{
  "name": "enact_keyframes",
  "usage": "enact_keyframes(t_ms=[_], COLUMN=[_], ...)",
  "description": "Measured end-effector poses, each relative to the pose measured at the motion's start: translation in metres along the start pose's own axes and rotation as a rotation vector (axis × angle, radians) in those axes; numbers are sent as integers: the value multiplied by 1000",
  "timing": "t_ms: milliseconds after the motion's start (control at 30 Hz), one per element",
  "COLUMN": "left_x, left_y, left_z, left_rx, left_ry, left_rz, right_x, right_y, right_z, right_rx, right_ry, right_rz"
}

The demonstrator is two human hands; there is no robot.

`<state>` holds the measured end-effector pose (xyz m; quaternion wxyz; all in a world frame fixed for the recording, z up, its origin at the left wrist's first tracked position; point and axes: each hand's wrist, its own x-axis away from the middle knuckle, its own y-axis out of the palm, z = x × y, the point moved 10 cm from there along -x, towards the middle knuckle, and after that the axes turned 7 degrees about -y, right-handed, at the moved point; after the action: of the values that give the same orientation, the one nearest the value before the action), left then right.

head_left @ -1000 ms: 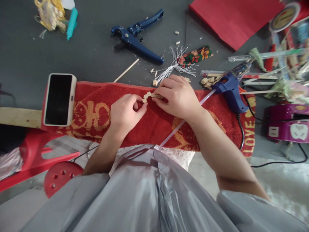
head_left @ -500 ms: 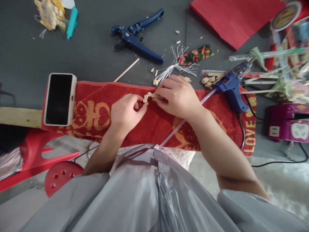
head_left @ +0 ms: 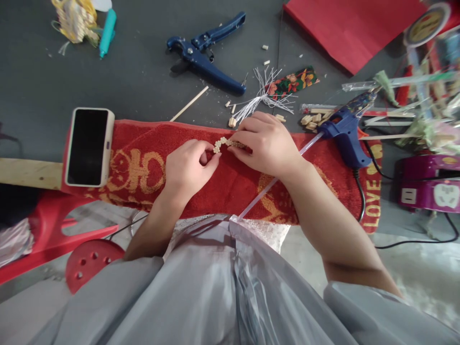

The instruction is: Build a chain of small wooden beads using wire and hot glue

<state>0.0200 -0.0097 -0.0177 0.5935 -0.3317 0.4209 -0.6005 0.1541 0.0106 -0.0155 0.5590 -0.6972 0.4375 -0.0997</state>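
A small curved piece made of pale, beige bead-like bits point(head_left: 224, 141) is held between my two hands above the red towel point(head_left: 143, 143). My left hand point(head_left: 190, 165) pinches its left end between thumb and fingers. The right end is in the grip of my right hand point(head_left: 264, 143), whose fingers hide part of it. Just beyond my right hand lie a bundle of white wires point(head_left: 264, 96) and a few short pale stick pieces point(head_left: 232, 122). A glue gun point(head_left: 345, 132) rests right of my right hand, its clear glue stick passing under my right forearm.
Blue cutters point(head_left: 206, 62) lie open behind the towel, near a thin stick point(head_left: 189, 103). A white-framed device point(head_left: 89, 147) sits on the towel's left end. Red paper point(head_left: 352, 28), a purple power socket point(head_left: 427, 182) and its cable are at the right.
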Motion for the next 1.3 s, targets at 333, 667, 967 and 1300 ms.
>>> enact_keyframes(t_ms=[333,667,967,1300], left_x=[1,1,1,2], left_y=[2,0,1,0], left_z=[-1,2,2,3], left_rx=[-18,-35,-33,-33], left_ry=[-17,11,17,72], left_rz=[-17,8,11,44], right_x=[-1,0,0,0], right_y=[0,-4,-4,-4], right_z=[-2,-5,-6,-8], right_rx=[3,12,18,16], right_ry=[-33,-53,-69,-101], right_rz=[-8,-19,-12,-1])
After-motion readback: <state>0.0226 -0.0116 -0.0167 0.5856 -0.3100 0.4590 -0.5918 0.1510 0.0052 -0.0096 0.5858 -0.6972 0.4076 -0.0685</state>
